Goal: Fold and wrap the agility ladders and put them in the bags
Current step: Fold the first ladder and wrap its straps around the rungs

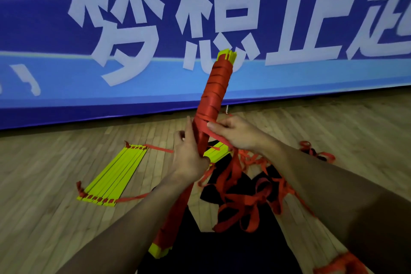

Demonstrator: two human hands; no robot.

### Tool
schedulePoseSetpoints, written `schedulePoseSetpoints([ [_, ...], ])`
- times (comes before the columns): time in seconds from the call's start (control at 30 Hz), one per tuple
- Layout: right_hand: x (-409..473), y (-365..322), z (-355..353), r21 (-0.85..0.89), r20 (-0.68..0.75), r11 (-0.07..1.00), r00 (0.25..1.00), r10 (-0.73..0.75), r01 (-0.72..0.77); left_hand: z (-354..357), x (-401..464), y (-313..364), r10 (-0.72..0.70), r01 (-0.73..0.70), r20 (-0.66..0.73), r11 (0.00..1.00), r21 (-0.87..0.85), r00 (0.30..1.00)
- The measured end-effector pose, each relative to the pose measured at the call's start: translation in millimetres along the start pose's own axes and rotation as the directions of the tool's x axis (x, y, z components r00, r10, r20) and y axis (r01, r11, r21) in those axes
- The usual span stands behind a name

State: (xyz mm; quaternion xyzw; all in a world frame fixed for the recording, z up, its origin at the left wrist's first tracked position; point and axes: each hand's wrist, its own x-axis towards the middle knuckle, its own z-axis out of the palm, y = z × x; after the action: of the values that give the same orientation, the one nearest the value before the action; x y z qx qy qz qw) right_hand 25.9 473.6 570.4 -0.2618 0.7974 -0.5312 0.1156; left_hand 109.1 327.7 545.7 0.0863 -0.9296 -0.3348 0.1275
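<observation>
A bundle of yellow ladder rungs (214, 93), wound in red strap, stands tilted in front of me, with yellow ends showing at top and bottom. My left hand (189, 151) grips the bundle around its middle. My right hand (235, 132) pinches the red strap (219, 135) where it leaves the bundle. Loose red strap (246, 198) lies tangled over a black bag (213, 187) on the floor below my hands. A second ladder (111, 176), its yellow rungs stacked flat with red straps at both ends, lies on the floor to the left.
The floor is wooden boards (44, 184). A large blue banner with white characters (155, 29) runs along the back. More red strap lies at the right (315, 151) and at the bottom right corner (342, 262). Dark cloth covers my lap (222, 251).
</observation>
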Motion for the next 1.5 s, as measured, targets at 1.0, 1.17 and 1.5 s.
schedulePoseSetpoints([
  [1.0,-29.5,-11.4,-6.1,0.361,0.194,0.896,0.96,0.2,-0.26,-5.4,0.1,6.6,0.011,-0.01,0.113,1.0,-0.01,0.994],
  [1.17,-23.3,-4.3,-21.2,0.335,0.333,0.892,0.924,0.188,-0.303,-11.5,5.9,4.9,0.029,-0.029,0.106,1.0,0.005,0.994],
  [1.5,-23.2,13.9,-12.2,0.349,0.115,0.917,0.98,0.162,-0.193,-20.3,0.1,16.5,-0.069,0.154,0.216,0.901,-0.405,0.974],
])
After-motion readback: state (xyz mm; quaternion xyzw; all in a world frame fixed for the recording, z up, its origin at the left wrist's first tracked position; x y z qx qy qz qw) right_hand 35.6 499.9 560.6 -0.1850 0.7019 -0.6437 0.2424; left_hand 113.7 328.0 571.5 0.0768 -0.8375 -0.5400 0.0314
